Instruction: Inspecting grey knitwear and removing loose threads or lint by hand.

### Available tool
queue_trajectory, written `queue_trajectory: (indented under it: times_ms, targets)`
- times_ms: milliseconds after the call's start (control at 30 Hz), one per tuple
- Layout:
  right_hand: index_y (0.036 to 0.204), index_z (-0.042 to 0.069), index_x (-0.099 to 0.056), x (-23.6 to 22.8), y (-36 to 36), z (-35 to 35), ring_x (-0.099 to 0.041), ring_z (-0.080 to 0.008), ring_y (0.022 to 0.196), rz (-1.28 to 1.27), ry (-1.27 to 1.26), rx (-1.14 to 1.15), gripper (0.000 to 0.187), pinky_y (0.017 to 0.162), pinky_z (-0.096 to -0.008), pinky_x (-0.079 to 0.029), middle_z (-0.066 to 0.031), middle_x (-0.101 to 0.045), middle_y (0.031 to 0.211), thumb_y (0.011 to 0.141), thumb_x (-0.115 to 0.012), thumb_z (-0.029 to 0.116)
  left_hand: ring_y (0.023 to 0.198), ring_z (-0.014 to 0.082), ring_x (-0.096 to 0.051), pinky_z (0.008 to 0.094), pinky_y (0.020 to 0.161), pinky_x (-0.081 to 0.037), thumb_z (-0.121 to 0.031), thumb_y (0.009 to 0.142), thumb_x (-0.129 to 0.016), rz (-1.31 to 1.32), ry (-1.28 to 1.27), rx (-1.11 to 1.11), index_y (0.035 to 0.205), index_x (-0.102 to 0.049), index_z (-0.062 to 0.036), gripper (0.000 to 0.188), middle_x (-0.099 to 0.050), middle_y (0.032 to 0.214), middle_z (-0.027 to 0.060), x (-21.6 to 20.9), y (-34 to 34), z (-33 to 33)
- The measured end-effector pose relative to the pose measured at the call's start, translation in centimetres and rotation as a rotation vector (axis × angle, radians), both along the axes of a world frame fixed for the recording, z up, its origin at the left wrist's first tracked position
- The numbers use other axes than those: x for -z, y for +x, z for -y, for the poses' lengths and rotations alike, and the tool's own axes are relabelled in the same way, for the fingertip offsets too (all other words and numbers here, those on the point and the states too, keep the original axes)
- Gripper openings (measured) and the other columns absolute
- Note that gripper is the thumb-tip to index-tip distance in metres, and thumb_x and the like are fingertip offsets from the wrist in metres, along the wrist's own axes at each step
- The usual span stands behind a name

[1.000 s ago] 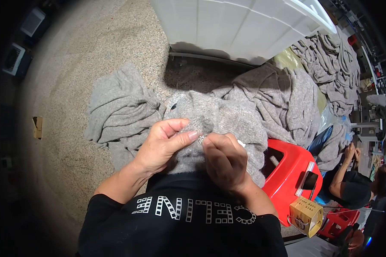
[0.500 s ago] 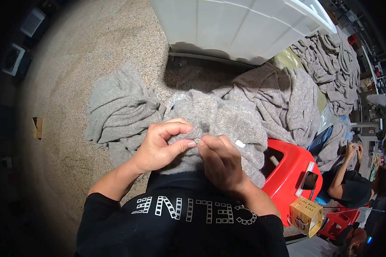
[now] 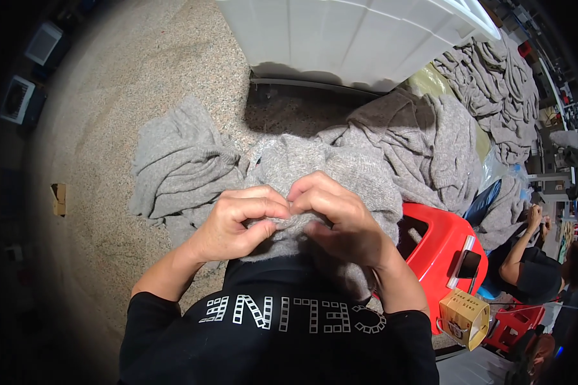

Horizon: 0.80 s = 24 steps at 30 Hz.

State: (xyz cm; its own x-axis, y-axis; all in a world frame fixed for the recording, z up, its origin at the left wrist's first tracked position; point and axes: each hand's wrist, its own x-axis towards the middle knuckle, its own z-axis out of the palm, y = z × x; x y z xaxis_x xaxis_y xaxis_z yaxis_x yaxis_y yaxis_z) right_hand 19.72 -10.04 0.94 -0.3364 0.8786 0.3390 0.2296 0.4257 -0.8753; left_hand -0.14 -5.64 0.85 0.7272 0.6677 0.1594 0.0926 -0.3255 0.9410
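Observation:
Across my lap lies a fuzzy grey knitted garment point(image 3: 353, 170), bunched up in front of my body. My left hand point(image 3: 241, 221) pinches its near part between thumb and fingers. Beside it, my right hand point(image 3: 340, 215) grips the same knit, its fingertips almost meeting those of the left. A fold of fabric runs between the two thumbs. What lies under the fingertips is hidden.
More grey knitwear point(image 3: 180, 160) lies on the floor at left, with further heaps point(image 3: 443, 154) at right. A white bin point(image 3: 340, 45) stands ahead. A red stool point(image 3: 433, 250) at right carries a phone point(image 3: 470, 264), near a yellow box point(image 3: 464, 317). A co-worker point(image 3: 533, 273) sits far right.
My right hand has turned and taken a wider hold on the knit; the small pale spot between my fingertips no longer shows. The white tag on the garment is out of sight.

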Motion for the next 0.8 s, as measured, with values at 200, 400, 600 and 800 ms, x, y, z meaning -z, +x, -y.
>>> queue_trajectory:
  times_ms: [200,400,600,800]
  targets:
    - [0.085,0.001,-0.055,1.1,-0.2,0.6,-0.058,-0.0250,0.080,-0.069,-0.061,0.016,0.022,0.069,-0.0302,-0.047,-0.0113,-0.057,0.086,0.066,-0.056,-0.010,0.070,0.0194,-0.060,0.0266,0.059,-0.047,0.008,0.064,-0.056,0.005,0.159,-0.059,0.079,-0.063,0.0012,0.018,-0.063,0.080,0.0113,0.7,0.2,0.3]
    - [0.083,0.002,-0.055,2.0,-1.6,1.6,-0.059,-0.0241,0.076,-0.102,-0.003,0.244,0.021,0.064,-0.0291,-0.048,-0.0118,-0.058,0.085,0.065,-0.056,-0.009,0.065,0.0186,-0.060,0.0258,0.055,-0.046,0.013,0.060,-0.055,0.049,0.404,-0.186,0.079,-0.063,-0.0002,0.024,-0.062,0.079,0.0112,1.9,0.8,1.0]
    - [0.085,0.002,-0.055,2.6,-2.5,2.2,-0.059,-0.0230,0.074,-0.062,0.099,0.333,0.027,0.062,-0.0277,-0.047,-0.0121,-0.058,0.087,0.063,-0.056,-0.013,0.061,0.0181,-0.059,0.0250,0.052,-0.045,0.015,0.059,-0.056,0.096,0.457,-0.298,0.078,-0.062,-0.0006,0.025,-0.062,0.076,0.0112,2.3,1.2,1.7]
    - [0.089,0.002,-0.053,2.2,-2.2,2.1,-0.059,-0.0259,0.075,-0.116,0.034,0.284,0.026,0.060,-0.0302,-0.047,-0.0133,-0.058,0.086,0.066,-0.056,-0.011,0.062,0.0182,-0.059,0.0242,0.052,-0.045,0.015,0.062,-0.059,0.161,0.463,-0.282,0.077,-0.061,-0.0006,0.022,-0.062,0.075,0.0120,2.4,0.8,1.5]
